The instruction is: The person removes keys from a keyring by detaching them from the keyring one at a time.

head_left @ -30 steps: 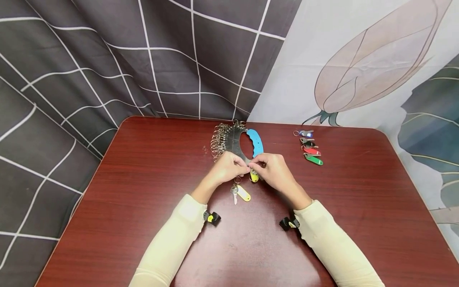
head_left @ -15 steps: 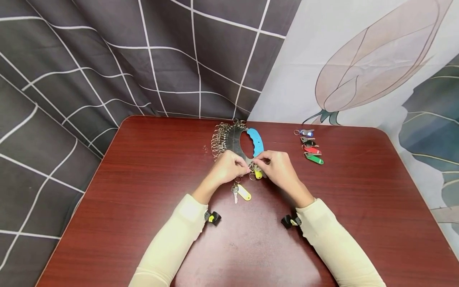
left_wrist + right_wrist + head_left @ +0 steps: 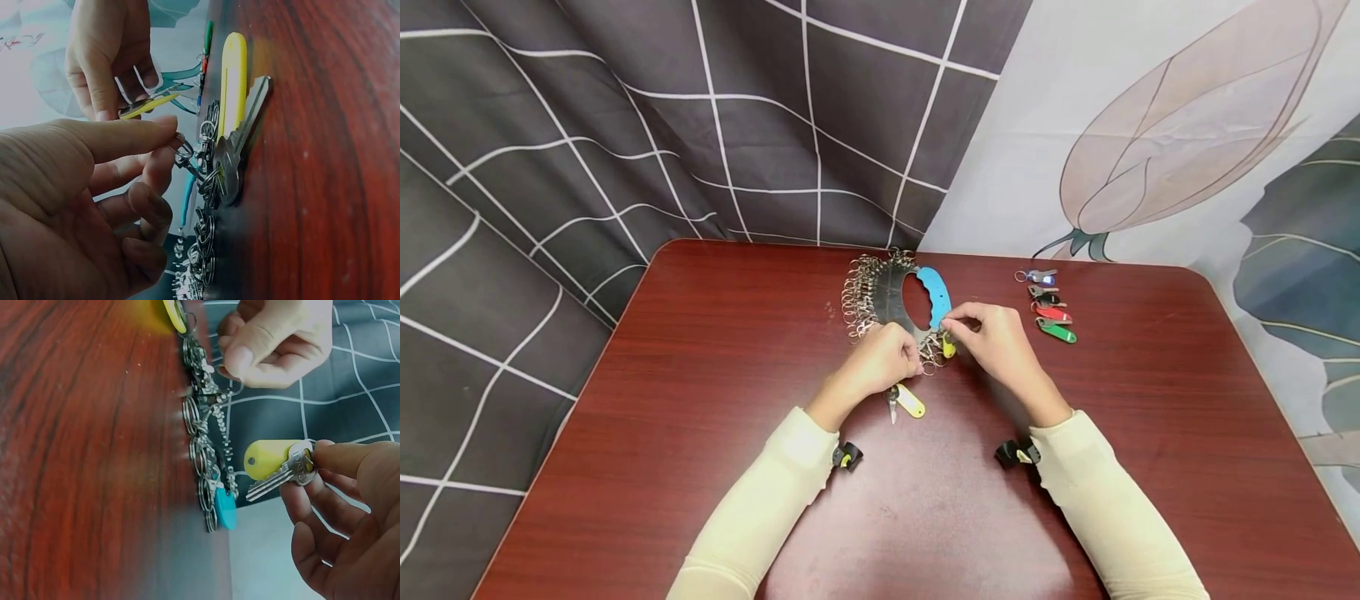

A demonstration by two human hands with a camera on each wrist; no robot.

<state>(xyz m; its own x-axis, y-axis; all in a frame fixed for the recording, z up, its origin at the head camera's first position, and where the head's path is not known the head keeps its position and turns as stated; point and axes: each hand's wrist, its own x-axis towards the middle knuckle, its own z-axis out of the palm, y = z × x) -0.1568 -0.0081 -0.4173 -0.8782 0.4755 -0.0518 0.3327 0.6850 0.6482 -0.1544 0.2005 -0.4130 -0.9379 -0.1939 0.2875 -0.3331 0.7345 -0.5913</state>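
Note:
My left hand [image 3: 883, 358] pinches a small metal clip [image 3: 182, 155] at the near end of a dark, curved key holder [image 3: 891, 296] with a blue handle [image 3: 934, 296]. My right hand [image 3: 996, 337] holds a silver key [image 3: 278, 480] with a yellow tag [image 3: 265, 459] between thumb and fingers. That key is raised off the table and apart from the left hand. Another key [image 3: 247, 122] with a yellow tag [image 3: 234, 81] lies below the left hand, attached by a ring to the holder's clips.
Several tagged keys lie in a column at the back right, among them one with a green tag [image 3: 1058, 332] and one with a red tag [image 3: 1054, 315]. Metal rings [image 3: 857, 300] line the holder's outer edge. Curtains hang behind the reddish-brown table [image 3: 722, 333].
My right hand has moved away from the left, up and to the right, carrying the key with the yellow tag. My left hand stays by the holder's near end.

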